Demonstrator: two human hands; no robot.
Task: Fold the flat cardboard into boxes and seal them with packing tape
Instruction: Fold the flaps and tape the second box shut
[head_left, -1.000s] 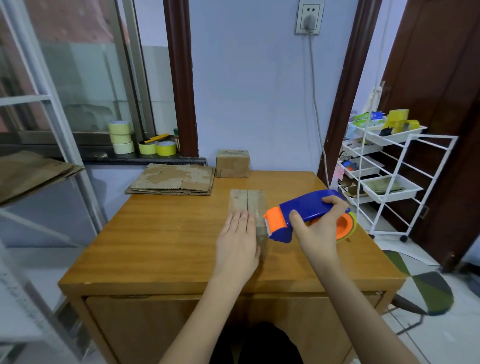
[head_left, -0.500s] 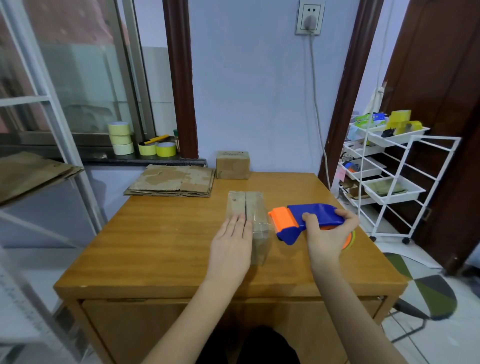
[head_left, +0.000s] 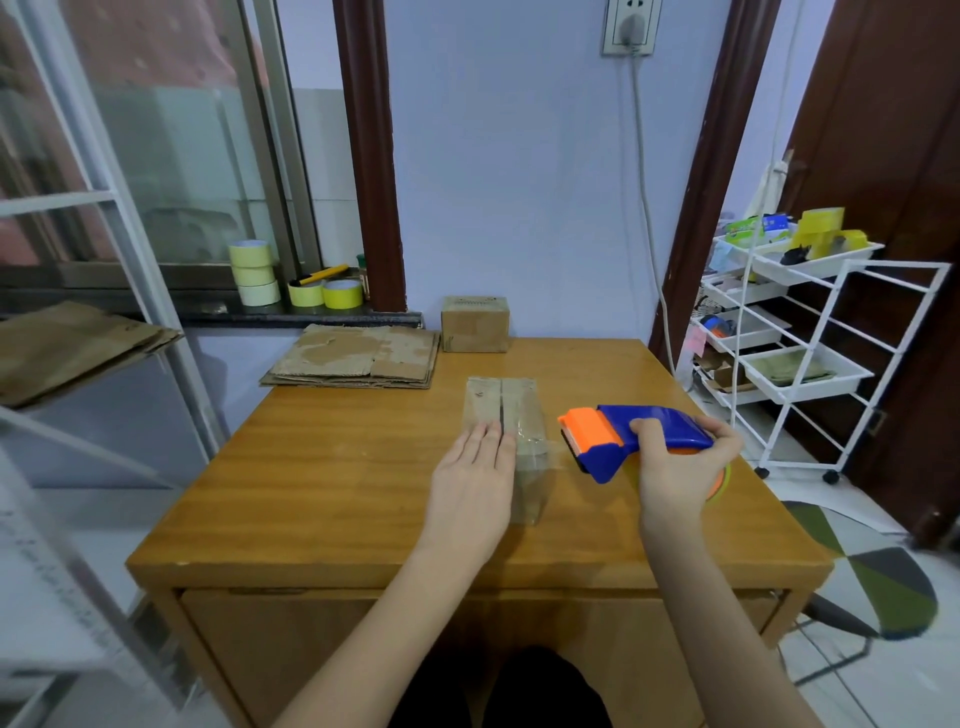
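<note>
The left hand (head_left: 475, 480) lies flat with straight fingers on the top of the small box (head_left: 501, 402), which sits on the table (head_left: 332, 493) directly under and just ahead of that palm, its centre seam running away from the person. The right hand (head_left: 680, 467) is wrapped around the handle of the tape dispenser (head_left: 631, 436), which hangs just to the right of the box with its orange head pointing at it. A clear strip of tape (head_left: 535, 457) seems to run from the box's near end toward the dispenser; whether it is cut cannot be told. To finish this seal well, the flat hand should probably keep both flaps pressed level while the strip is smoothed along the seam, since slack film tends to wrinkle. The box is dull brown cardboard, squarish and light, likely to slide on the glossy wood unless held. The dispenser is hard, smooth blue and orange plastic. Beyond the left hand's fingertips lie a stack of flat cardboard (head_left: 353, 356) with torn, rough faces and one finished box (head_left: 475, 325).
</note>
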